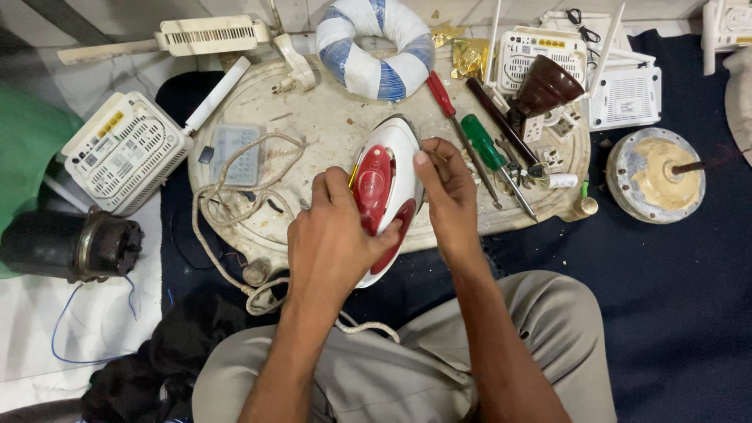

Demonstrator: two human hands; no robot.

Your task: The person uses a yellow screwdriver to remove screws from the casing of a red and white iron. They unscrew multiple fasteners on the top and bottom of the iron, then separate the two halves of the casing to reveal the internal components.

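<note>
- Clothes iron (386, 196), white with a red handle, is held at the near edge of a round, stained worktop (329, 110), its rear end overhanging toward the person's lap.
- Left hand (333, 235) is closed over the iron's left side and handle, thumb pressed against the red part.
- Right hand (445, 192) is curled against the iron's right edge, fingertips bent inward at the rim; whether anything small is pinched there cannot be told.
- Braided cord (235, 204) is seen looped on the worktop left of the iron and trailing down past the edge.
- Red-handled screwdriver (442, 94) and green-handled screwdriver (484, 142) lie just right of the right hand.
- White-and-blue wrapped ring (374, 47) rests at the far edge of the worktop.
- White router (125, 153) sits left of the worktop, well apart from the iron.
</note>
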